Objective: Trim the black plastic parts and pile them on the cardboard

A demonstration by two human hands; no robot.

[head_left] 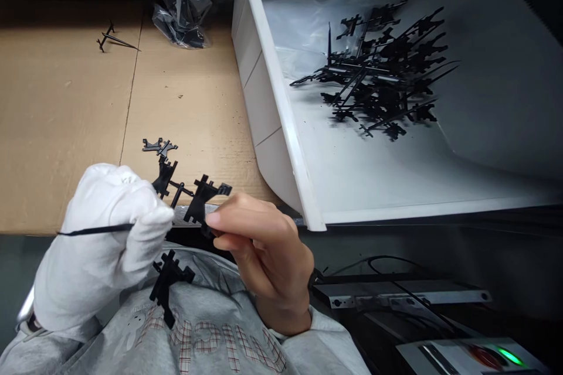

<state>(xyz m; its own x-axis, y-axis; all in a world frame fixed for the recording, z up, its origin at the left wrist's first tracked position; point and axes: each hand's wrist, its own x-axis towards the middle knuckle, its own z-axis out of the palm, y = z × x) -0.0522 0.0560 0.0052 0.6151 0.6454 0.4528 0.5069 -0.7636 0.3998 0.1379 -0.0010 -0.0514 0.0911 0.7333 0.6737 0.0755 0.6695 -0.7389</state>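
Note:
My left hand, in a white glove, is closed around a thin black plastic sprue. The sprue's pointed end sticks out to the left of the glove. Several black moulded parts hang off the runner; one lies below, in front of the grey shirt, and another is beyond the fingertips. My bare right hand pinches a black bracket-shaped part at the runner's right side, between thumb and index finger. Two loose black parts lie on the cardboard just past my left hand.
Cardboard covers the worktop. A bare sprue lies at the far left, near a clear plastic bag. The white bin on the right holds a pile of black sprues. Below it is a metal device with a green light.

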